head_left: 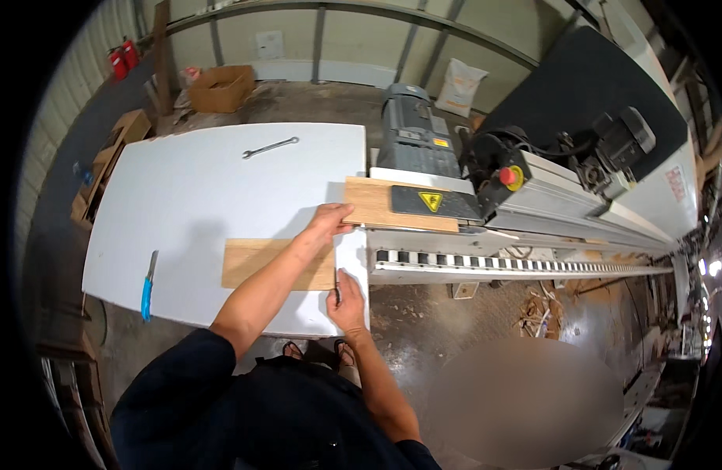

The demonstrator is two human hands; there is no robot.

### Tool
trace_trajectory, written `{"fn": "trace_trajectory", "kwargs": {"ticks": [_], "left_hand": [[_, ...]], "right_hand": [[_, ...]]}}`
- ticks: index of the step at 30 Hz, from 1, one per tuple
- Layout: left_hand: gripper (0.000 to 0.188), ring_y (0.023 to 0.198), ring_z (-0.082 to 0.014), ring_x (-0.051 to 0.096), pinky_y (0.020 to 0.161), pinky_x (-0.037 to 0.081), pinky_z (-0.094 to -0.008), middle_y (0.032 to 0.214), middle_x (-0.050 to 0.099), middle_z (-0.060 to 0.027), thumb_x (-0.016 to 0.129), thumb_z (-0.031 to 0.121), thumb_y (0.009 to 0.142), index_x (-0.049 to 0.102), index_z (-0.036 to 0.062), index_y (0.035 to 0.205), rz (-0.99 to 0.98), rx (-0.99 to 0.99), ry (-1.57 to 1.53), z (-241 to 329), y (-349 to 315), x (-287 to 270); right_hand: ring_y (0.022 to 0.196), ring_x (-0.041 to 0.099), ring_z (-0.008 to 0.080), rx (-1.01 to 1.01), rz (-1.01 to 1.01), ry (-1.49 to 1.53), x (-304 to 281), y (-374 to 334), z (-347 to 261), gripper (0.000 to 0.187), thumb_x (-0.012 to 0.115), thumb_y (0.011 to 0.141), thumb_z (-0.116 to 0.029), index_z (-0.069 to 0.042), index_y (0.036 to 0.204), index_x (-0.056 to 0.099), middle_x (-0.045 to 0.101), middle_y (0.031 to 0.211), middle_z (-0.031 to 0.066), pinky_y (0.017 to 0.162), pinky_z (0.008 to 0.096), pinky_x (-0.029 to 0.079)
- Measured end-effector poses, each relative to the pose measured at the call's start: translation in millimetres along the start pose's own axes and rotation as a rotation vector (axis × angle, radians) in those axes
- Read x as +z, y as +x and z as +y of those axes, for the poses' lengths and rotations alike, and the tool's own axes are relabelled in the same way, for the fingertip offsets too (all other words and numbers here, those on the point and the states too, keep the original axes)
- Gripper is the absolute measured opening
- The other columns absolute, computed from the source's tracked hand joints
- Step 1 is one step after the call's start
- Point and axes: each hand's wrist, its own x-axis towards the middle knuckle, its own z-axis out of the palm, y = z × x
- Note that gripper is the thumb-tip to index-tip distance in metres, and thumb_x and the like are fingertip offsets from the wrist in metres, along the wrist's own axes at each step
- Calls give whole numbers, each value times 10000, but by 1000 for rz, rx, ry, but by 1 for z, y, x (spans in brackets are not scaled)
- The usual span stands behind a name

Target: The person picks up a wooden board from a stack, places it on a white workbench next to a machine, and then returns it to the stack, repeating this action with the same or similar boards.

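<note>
A light wood-grain board (369, 202) lies at the far right of the white table, its other end under a black guard (455, 205) with a yellow warning triangle on the machine. My left hand (328, 222) grips its near left corner, thumb on top. Under my left forearm lies a second wood-grain board (247, 262), flat on the white table (180, 180). At that board's right end is my right hand (347, 304), fingers bent close together. Something small and dark shows between thumb and fingers, too small to name.
A wrench (271, 147) and a blue-handled knife (148, 294) lie on the table. Beyond the guard are a grey motor (416, 129) and a red stop button (508, 176). A roller track (470, 265) runs right. A cardboard box (220, 88) stands behind.
</note>
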Motion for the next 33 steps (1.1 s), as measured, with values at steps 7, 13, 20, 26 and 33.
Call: {"fn": "trace_trajectory", "kwargs": {"ticks": [7,13,20,26,33], "left_hand": [[153,690,-119,550,586,516,-233,749,538,-20,614,148,829,597,18,908,92,-19,-40,-1,-31,-49],[175,678,-156,563,568,494,-264,798,586,-66,606,140,828,591,-12,915,330,25,-96,-15,-124,-173],[211,680,-163,571,597,478,-293,825,606,-77,617,153,815,602,-37,906,427,52,-42,-51,-168,-226],[393,888,-253,550,749,463,-334,905,601,-148,670,164,743,568,-42,1061,574,309,612,-60,-174,-228],[794,1116,-377,436,912,418,-387,1274,363,-231,721,104,654,302,31,1324,428,468,1221,-70,-188,-216]], "right_hand": [[956,535,382,63,-38,3,0,-7,11,459,535,737,-94,36,1173,484,530,1074,250,852,405,445],[815,564,288,68,-26,68,1,-3,9,523,548,720,-79,38,1217,437,552,952,186,754,365,472],[841,577,266,-49,-131,-31,-1,-1,12,581,660,720,-124,31,1231,431,559,1021,174,739,331,481],[797,592,269,80,-166,-73,2,0,6,540,718,698,-126,28,1165,495,580,935,161,711,331,495],[798,584,313,53,-186,-229,-2,0,2,326,661,749,-125,8,1036,580,602,889,148,695,378,483]]}}
